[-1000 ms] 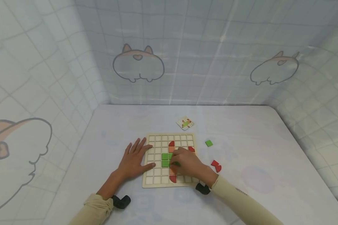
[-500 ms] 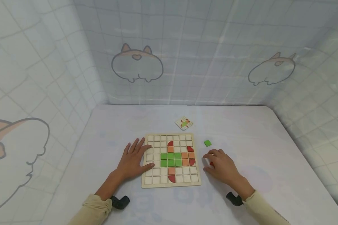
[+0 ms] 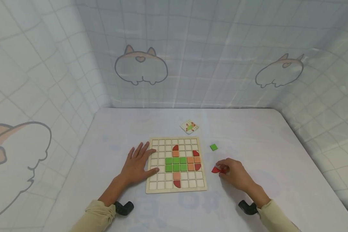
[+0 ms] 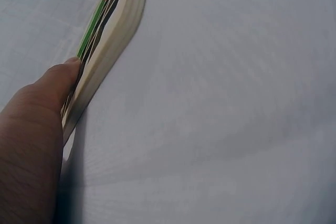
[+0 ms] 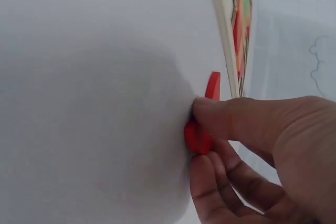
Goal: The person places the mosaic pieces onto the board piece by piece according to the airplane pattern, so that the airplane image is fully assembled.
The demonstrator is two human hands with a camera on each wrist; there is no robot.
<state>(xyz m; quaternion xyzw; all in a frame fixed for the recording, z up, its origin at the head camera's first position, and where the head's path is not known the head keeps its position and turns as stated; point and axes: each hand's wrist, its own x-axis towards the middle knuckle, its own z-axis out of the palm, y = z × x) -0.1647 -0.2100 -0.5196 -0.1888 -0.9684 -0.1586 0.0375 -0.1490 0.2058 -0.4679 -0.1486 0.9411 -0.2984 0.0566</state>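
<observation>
A square wooden grid board (image 3: 156, 187) lies on the table with green and orange square tiles and red quarter-circle tiles set in its cells. My left hand (image 3: 139, 164) rests on the board's left edge, fingers spread and straight; in the left wrist view, the thumb (image 4: 52, 85) touches the board's rim. Right of the board, my right hand (image 3: 235, 172) pinches a red quarter-circle tile (image 5: 198, 139) between thumb and fingers. Close against it on the table is another red quarter-circle tile (image 3: 215, 169), partly covered by the thumb in the right wrist view.
One loose green square tile (image 3: 213, 147) lies right of the board's upper corner. Behind the board is a small pattern card (image 3: 189, 127) with a coloured grid picture. Printed curtains (image 3: 191, 64) hang around the table's back and sides.
My right hand has left the board, moved right to the two red tiles and taken one between its fingers. The left hand keeps its place on the board.
</observation>
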